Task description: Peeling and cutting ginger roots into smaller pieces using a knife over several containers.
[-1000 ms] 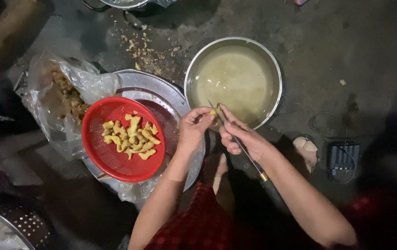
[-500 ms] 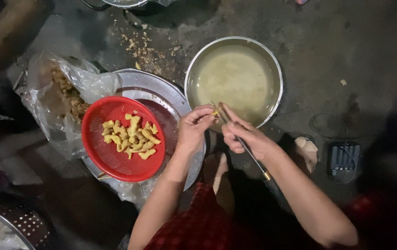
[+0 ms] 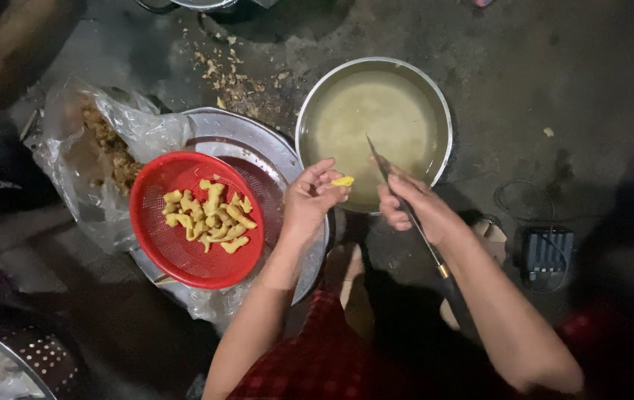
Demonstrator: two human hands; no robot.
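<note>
Over the near rim of the round metal bowl of cloudy water [image 3: 373, 111], her left hand [image 3: 309, 200] is pinching a small yellow peeled piece [image 3: 343, 181]; the right hand [image 3: 413, 207] is gripping a thin-bladed knife [image 3: 406, 211]. Short, shallow strokes seem wisest. Left of the bowl, the red plastic colander [image 3: 176, 244] is holding peeled pieces.

Small yellow peeled piece [image 3: 343, 181], pinched at fingertips of left hand [image 3: 309, 204], just over the six-o'clock rim of round metal basin of cloudy water [image 3: 374, 118]. Long thin knife [image 3: 406, 210], gripped in right hand [image 3: 414, 211], blade tip toward eleven o'clock, dark handle toward five.
</note>
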